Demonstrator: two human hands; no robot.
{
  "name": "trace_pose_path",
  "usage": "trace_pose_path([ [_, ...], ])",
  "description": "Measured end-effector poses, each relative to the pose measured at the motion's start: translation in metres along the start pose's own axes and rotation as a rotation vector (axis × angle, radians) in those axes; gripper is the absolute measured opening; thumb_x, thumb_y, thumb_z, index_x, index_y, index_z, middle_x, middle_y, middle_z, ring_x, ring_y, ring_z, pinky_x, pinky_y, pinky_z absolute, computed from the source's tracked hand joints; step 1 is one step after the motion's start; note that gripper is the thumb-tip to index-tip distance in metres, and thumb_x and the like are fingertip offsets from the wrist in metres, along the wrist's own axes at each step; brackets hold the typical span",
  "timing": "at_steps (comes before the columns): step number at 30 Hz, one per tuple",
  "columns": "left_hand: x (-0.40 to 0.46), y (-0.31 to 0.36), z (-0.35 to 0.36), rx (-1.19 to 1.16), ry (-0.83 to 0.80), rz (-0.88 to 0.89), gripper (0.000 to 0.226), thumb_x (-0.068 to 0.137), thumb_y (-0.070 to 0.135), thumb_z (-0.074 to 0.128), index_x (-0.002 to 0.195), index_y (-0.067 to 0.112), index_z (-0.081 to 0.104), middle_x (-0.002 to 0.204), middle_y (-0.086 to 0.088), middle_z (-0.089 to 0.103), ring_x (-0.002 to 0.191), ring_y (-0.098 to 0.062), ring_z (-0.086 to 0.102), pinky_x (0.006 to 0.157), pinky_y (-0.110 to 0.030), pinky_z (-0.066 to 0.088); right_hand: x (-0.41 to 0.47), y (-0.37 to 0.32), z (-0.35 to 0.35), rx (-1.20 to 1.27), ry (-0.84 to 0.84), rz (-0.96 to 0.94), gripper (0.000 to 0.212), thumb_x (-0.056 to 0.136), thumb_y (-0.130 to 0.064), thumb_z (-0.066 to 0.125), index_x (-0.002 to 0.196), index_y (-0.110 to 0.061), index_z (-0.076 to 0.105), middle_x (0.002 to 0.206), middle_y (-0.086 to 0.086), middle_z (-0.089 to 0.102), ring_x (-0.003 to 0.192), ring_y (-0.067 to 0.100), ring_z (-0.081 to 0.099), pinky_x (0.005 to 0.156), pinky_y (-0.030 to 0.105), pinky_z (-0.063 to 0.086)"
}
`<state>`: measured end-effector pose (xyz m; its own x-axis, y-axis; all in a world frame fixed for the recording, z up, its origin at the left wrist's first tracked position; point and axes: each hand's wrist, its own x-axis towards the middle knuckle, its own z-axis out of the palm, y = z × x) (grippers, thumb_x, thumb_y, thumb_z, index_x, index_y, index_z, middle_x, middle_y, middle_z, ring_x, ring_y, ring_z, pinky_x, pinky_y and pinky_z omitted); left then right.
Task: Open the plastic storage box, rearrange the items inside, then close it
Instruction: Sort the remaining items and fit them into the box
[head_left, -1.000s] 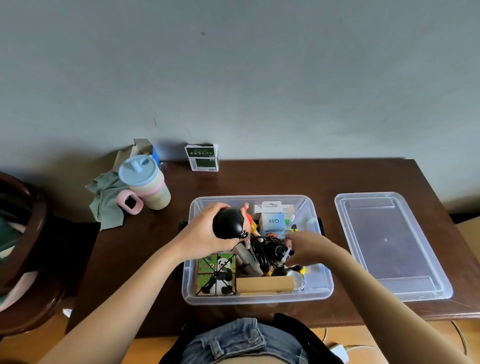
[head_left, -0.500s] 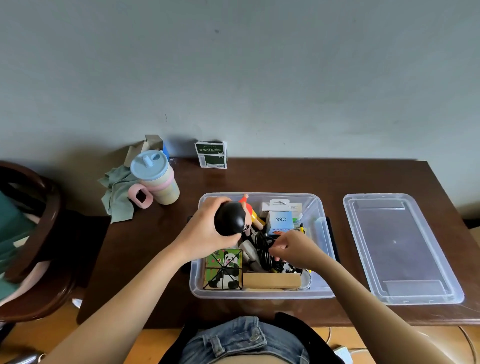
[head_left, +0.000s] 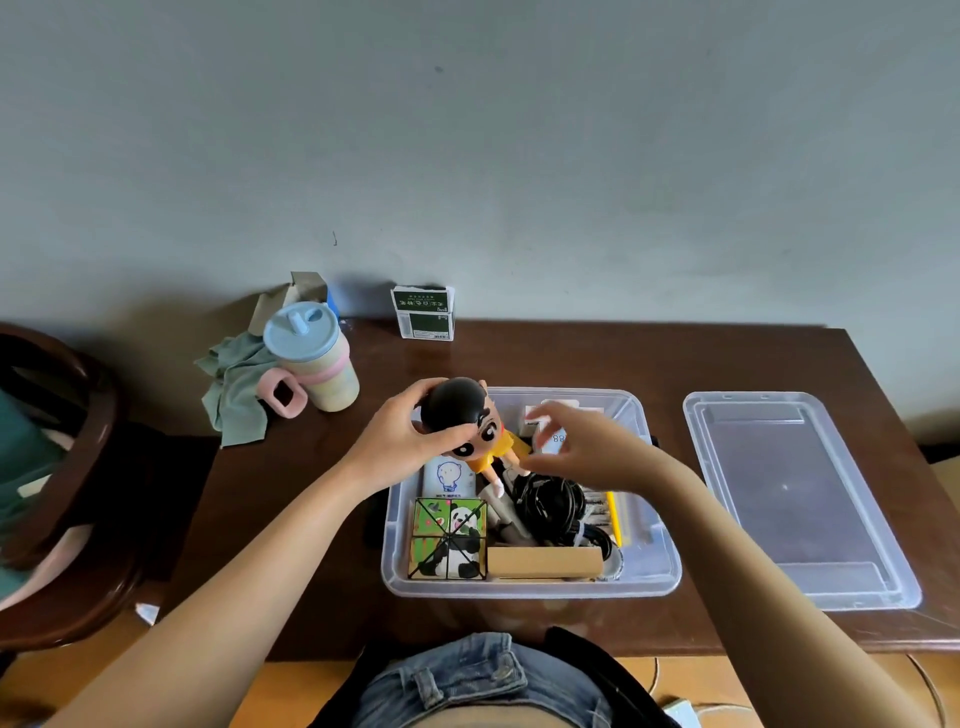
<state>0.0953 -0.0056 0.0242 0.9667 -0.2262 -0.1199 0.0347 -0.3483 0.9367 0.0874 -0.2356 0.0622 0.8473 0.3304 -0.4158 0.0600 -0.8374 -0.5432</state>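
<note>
Gripping the doll (head_left: 470, 431) by its glossy black head, the left hand (head_left: 397, 441) holds it over the open storage box (head_left: 654, 582); rigid, light, best held at that head (thin limbs look snappable). Right hand (head_left: 587, 449) hovers beside it, fingers spread, empty. Lid (head_left: 800, 499) lies well apart. Readable: "WET WIPES" on the packet (head_left: 449, 478).

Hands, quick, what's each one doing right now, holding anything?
Left hand: closed around the black-haired head of the doll, holding it over the storage box.
Right hand: open, fingers spread above the box contents, holding nothing.
</note>
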Motion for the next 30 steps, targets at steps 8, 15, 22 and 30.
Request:
trace_pose_path([
  [8, 0.008, 0.027, -0.006, 0.025, -0.031, 0.098, 0.046, 0.066, 0.034, 0.084, 0.103, 0.044, 0.059, 0.094, 0.025, 0.067, 0.084, 0.009, 0.062, 0.068, -0.005, 0.045, 0.029, -0.042, -0.011, 0.096, 0.098, -0.298, 0.084, 0.070, -0.038, 0.080, 0.140, -0.033, 0.035, 0.125, -0.007, 0.058, 0.111, 0.012, 0.056, 0.095, 0.033, 0.046],
  [15, 0.007, 0.019, -0.006, -0.127, 0.052, -0.002, 0.038, 0.083, 0.023, 0.070, 0.117, 0.025, 0.053, 0.113, 0.002, 0.060, 0.100, 0.002, 0.058, 0.084, -0.011, 0.046, 0.037, -0.025, -0.005, 0.459, 0.230, -0.198, 0.055, 0.071, -0.023, 0.080, 0.119, -0.028, 0.053, 0.110, -0.006, 0.063, 0.100, 0.014, 0.062, 0.087, 0.037, 0.053],
  [22, -0.003, -0.008, 0.009, -0.008, -0.039, -0.306, 0.025, 0.097, 0.011, 0.051, 0.121, 0.008, 0.056, 0.078, -0.003, 0.065, 0.064, -0.016, 0.068, 0.057, -0.022, 0.054, 0.032, 0.004, 0.012, 0.721, 0.196, -0.129, 0.053, 0.078, -0.010, 0.075, 0.123, -0.021, 0.051, 0.112, -0.004, 0.057, 0.093, 0.009, 0.062, 0.068, 0.029, 0.058],
  [30, -0.018, -0.019, 0.011, 0.433, 0.081, -0.276, 0.035, 0.094, 0.004, 0.046, 0.123, 0.014, 0.061, 0.109, -0.004, 0.069, 0.102, -0.020, 0.063, 0.092, -0.037, 0.050, 0.051, 0.000, 0.039, 0.443, 0.184, -0.229, 0.062, 0.071, -0.022, 0.081, 0.123, -0.028, 0.049, 0.107, -0.015, 0.059, 0.096, 0.008, 0.060, 0.082, 0.017, 0.048],
])
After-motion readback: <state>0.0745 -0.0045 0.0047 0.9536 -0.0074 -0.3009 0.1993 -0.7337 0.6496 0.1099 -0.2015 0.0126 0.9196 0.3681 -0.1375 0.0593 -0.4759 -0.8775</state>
